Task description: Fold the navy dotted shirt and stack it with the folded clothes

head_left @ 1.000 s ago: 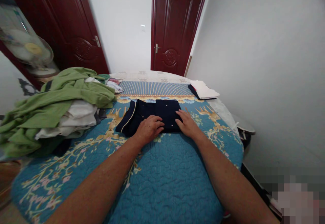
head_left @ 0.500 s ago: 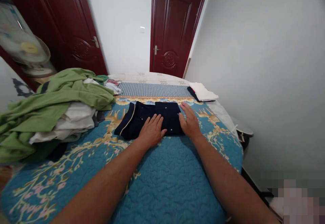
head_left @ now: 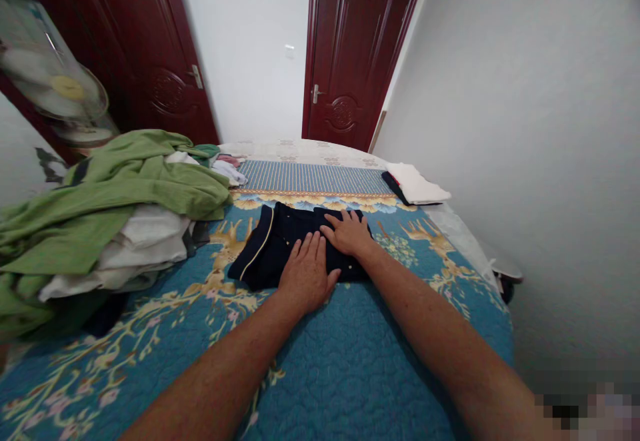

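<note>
A folded navy garment (head_left: 260, 261) lies on the blue patterned quilted cover (head_left: 340, 361). Its collar, edged with a thin pale yellow line, points left, and small light dots show on the dark cloth. My left hand (head_left: 307, 271) rests flat on the garment's near middle, fingers stretched forward. Pressed on the far right part of it is my right hand (head_left: 350, 233), palm down with the fingers spread. Neither hand grips the cloth. The part of the garment under both hands is hidden.
To the left is a heap of loose clothes (head_left: 150, 181), green on top with white beneath. Folded white cloth (head_left: 420, 184) lies over dark cloth at the far right edge. A wall (head_left: 525, 128) runs along the right, and a fan (head_left: 70, 88) stands at the far left.
My right hand has moved from the garment's right edge leftward onto its top, close to my left hand. My left hand stays on the cloth. The view has shifted slightly.
</note>
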The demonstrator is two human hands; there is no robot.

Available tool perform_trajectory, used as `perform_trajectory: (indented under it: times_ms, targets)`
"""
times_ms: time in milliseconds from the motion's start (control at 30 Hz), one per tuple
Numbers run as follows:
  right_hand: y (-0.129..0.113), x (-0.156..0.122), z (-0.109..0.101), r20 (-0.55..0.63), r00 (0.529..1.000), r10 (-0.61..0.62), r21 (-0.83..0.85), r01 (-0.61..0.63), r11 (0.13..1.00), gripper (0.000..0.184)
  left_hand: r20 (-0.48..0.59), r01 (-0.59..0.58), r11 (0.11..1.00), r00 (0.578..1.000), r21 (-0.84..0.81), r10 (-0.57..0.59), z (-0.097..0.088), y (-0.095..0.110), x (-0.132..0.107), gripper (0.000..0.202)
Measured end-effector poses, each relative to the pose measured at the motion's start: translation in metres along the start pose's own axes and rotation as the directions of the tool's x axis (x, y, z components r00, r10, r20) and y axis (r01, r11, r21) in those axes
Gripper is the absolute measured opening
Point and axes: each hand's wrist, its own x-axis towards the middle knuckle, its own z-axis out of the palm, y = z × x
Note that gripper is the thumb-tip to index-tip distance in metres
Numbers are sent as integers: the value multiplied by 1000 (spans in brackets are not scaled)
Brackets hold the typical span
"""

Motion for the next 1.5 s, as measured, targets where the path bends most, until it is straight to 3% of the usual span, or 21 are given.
perform_trajectory:
  times_ms: [233, 533, 667, 1033, 1367, 1500]
  targets:
    - [-21, 31, 6, -4, 991, 132, 7, -132, 991, 67, 38, 50, 998, 998, 47, -52, -4, 4, -1, 87]
    - [-22, 44, 10, -128, 990, 63, 58, -56, 997, 63, 51, 43, 998, 998, 37, -45, -4, 2, -2, 91]
    - [-17, 31, 11, -202, 979, 34, 68, -21, 997, 65, 52, 50, 998, 997, 38, -52, -4, 2, -2, 90]
    - [24, -21, 26, -190, 971, 142, 57, -133, 989, 84, 72, 58, 998, 996, 20, -59, -6, 2, 0, 93]
    - [47, -74, 35, -202, 976, 85, 49, -77, 996, 87, 115, 56, 998, 992, 27, -59, -18, 2, 7, 85]
    - [45, -81, 34, -224, 970, 93, 71, -79, 994, 86, 12, 31, 999, 999, 42, -32, -31, 6, 27, 68]
